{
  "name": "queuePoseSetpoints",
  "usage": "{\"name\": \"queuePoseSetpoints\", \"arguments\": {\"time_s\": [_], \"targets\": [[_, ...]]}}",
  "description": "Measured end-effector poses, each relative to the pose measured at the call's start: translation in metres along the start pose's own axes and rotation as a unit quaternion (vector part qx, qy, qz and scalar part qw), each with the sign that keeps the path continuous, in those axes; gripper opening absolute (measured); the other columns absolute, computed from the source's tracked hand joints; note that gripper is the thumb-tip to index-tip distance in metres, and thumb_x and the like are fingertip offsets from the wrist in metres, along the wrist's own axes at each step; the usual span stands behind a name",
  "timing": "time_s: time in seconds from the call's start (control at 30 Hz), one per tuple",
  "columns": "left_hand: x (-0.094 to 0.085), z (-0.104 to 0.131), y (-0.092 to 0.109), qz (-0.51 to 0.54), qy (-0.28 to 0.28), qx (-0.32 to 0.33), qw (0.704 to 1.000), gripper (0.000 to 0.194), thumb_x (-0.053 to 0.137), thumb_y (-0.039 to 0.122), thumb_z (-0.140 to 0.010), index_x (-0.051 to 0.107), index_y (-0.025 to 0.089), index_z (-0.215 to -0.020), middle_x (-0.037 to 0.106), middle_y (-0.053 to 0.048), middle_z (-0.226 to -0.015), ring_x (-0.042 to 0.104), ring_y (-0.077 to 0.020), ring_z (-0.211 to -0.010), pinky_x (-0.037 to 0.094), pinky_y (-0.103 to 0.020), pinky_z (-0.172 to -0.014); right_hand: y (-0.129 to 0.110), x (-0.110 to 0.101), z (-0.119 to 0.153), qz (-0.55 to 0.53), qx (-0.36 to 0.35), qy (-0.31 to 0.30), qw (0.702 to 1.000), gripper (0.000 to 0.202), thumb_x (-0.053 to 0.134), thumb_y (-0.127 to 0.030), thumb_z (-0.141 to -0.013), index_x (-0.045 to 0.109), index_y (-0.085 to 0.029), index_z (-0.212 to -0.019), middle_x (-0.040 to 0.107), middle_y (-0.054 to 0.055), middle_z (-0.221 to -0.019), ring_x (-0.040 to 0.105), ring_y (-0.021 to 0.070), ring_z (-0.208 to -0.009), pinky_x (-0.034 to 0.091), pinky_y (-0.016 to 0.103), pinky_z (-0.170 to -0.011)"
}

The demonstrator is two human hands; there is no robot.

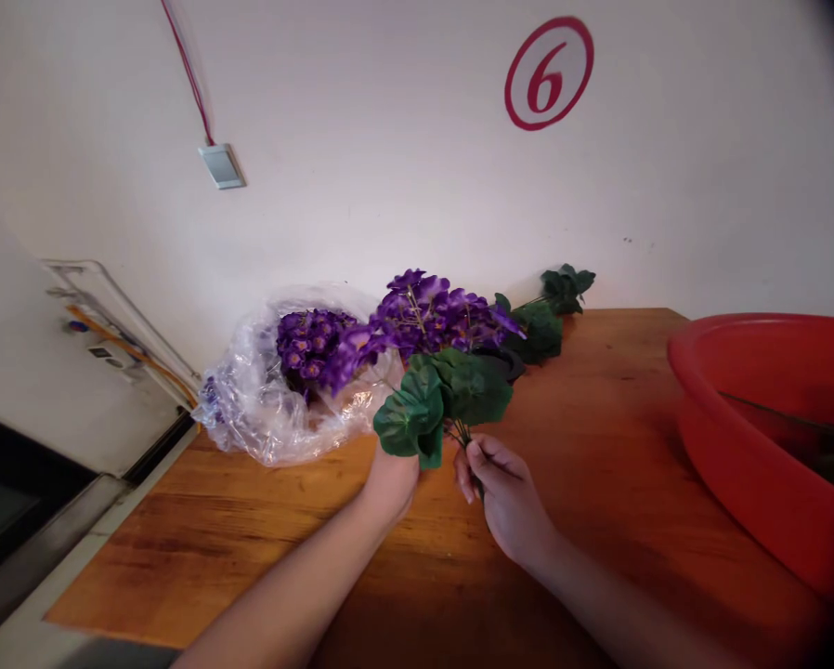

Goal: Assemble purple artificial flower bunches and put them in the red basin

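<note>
The wooden surface [228, 502] carries a red basin [706, 418], dark-green leaves [542, 333], and a clear plastic bag [267, 441] of purple flowers [311, 342].

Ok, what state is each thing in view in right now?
Bare right hand: closed around thin stems.
Bare left hand: mostly hidden behind leaves; grip can't be told.
Green leafy bunch: held by its stems, leaves spread.
Clear plastic bag: crumpled, open, purple flowers showing inside.
Round red plastic basin: open-topped, dark green stem inside.
Pale square wall switch: mounted; on or off can't be told.
</note>
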State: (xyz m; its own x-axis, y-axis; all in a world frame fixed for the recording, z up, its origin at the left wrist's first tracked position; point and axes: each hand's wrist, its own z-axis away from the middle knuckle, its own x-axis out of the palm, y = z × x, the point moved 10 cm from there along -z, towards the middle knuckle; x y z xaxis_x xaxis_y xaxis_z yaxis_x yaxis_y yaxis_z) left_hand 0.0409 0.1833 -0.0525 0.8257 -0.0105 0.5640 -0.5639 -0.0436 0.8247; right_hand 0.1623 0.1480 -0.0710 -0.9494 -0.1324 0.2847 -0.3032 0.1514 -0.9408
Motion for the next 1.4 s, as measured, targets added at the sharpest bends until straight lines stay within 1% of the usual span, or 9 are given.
{"name": "queuePoseSetpoints", "arguments": {"time_s": [0.1, 0.2, 0.4, 0.6, 0.77, 0.87, 1.0, 1.2, 1.4], "targets": [[0.010, 0.003, 0.000, -0.011, -0.035, 0.006, 0.999, 0.014, 0.077, 0.021, -0.070, 0.063, 0.020, -0.071, 0.063, 0.000, -0.071, 0.058, -0.0149, -0.071, 0.048, -0.025, -0.072, 0.000, -0.008, 0.000, -0.009, -0.011, 0.031, 0.999, 0.032, 0.050, -0.042, -0.095, 0.052, -0.019, -0.072, 0.055, 0.000, -0.068, 0.044, 0.0101, -0.053, 0.032, 0.027, -0.055], [0.020, 0.007, -0.006, 0.002, -0.057, -0.038, 0.998, 0.014, 0.076, 0.024, -0.072, 0.063, 0.019, -0.072, 0.066, -0.003, -0.079, 0.060, -0.0161, -0.076, 0.049, -0.026, -0.071, -0.004, -0.013, 0.000, -0.004, -0.031, 0.051, 0.998, 0.027, 0.051, -0.042, -0.094, 0.052, -0.021, -0.078, 0.058, 0.001, -0.076, 0.047, 0.0110, -0.057, 0.037, 0.027, -0.055], [0.014, 0.006, -0.017, 0.061, -0.059, -0.076, 0.993, 0.023, 0.082, 0.019, -0.066, 0.063, 0.017, -0.079, 0.065, -0.001, -0.083, 0.061, -0.0134, -0.081, 0.049, -0.025, -0.080, -0.001, -0.012, -0.004, 0.049, -0.002, 0.046, 0.998, 0.028, 0.055, -0.047, -0.090, 0.050, -0.022, -0.080, 0.049, -0.004, -0.059, 0.046, 0.0108, -0.050, 0.037, 0.026, -0.050], [0.018, 0.010, -0.023, 0.043, -0.096, -0.100, 0.989, 0.021, 0.082, 0.019, -0.066, 0.061, 0.017, -0.069, 0.058, 0.002, -0.067, 0.056, -0.0093, -0.064, 0.049, -0.022, -0.067, -0.005, -0.020, -0.011, 0.065, 0.007, 0.050, 0.997, 0.036, 0.065, -0.052, -0.080, 0.053, -0.020, -0.070, 0.054, 0.000, -0.059, 0.045, 0.0114, -0.047, 0.034, 0.027, -0.044], [0.042, 0.019, -0.023, 0.049, -0.178, -0.118, 0.976, 0.021, 0.079, 0.025, -0.072, 0.067, 0.016, -0.087, 0.068, -0.007, -0.091, 0.064, -0.0200, -0.091, 0.051, -0.031, -0.084, -0.018, -0.021, -0.007, 0.033, -0.008, 0.067, 0.997, 0.032, 0.062, -0.048, -0.084, 0.052, -0.021, -0.071, 0.052, -0.001, -0.056, 0.042, 0.0108, -0.046, 0.031, 0.027, -0.045], [0.039, 0.015, -0.026, 0.083, -0.163, -0.120, 0.976, 0.026, 0.079, 0.020, -0.071, 0.067, 0.017, -0.094, 0.068, -0.008, -0.103, 0.062, -0.0219, -0.103, 0.049, -0.035, -0.095, -0.022, -0.018, -0.004, 0.034, -0.017, 0.074, 0.997, 0.033, 0.058, -0.049, -0.087, 0.048, -0.022, -0.070, 0.049, -0.003, -0.054, 0.038, 0.0094, -0.044, 0.029, 0.026, -0.045], [0.037, 0.013, -0.037, 0.137, -0.160, -0.157, 0.965, 0.022, 0.081, 0.015, -0.067, 0.066, 0.016, -0.084, 0.068, -0.006, -0.103, 0.062, -0.0212, -0.105, 0.045, -0.037, -0.102, -0.023, -0.021, -0.004, 0.058, -0.028, 0.092, 0.994, 0.035, 0.058, -0.047, -0.087, 0.045, -0.022, -0.067, 0.046, -0.003, -0.054, 0.039, 0.0093, -0.045, 0.030, 0.026, -0.044], [0.035, 0.014, -0.045, 0.207, -0.138, -0.194, 0.949, 0.017, 0.076, 0.011, -0.070, 0.062, 0.017, -0.077, 0.068, -0.003, -0.088, 0.064, -0.0161, -0.091, 0.046, -0.035, -0.100, -0.022, -0.023, -0.006, 0.054, -0.030, 0.092, 0.994, 0.033, 0.060, -0.038, -0.086, 0.043, -0.022, -0.063, 0.041, -0.006, -0.049, 0.036, 0.0079, -0.044, 0.027, 0.025, -0.042], [0.030, 0.015, -0.050, 0.211, -0.126, -0.207, 0.947, 0.015, 0.075, 0.012, -0.073, 0.065, 0.017, -0.084, 0.069, -0.004, -0.096, 0.064, -0.0171, -0.095, 0.049, -0.033, -0.095, -0.017, -0.021, -0.007, 0.005, -0.017, 0.083, 0.996, 0.030, 0.064, -0.036, -0.082, 0.046, -0.021, -0.063, 0.043, -0.004, -0.053, 0.035, 0.0083, -0.045, 0.027, 0.026, -0.043]]}}
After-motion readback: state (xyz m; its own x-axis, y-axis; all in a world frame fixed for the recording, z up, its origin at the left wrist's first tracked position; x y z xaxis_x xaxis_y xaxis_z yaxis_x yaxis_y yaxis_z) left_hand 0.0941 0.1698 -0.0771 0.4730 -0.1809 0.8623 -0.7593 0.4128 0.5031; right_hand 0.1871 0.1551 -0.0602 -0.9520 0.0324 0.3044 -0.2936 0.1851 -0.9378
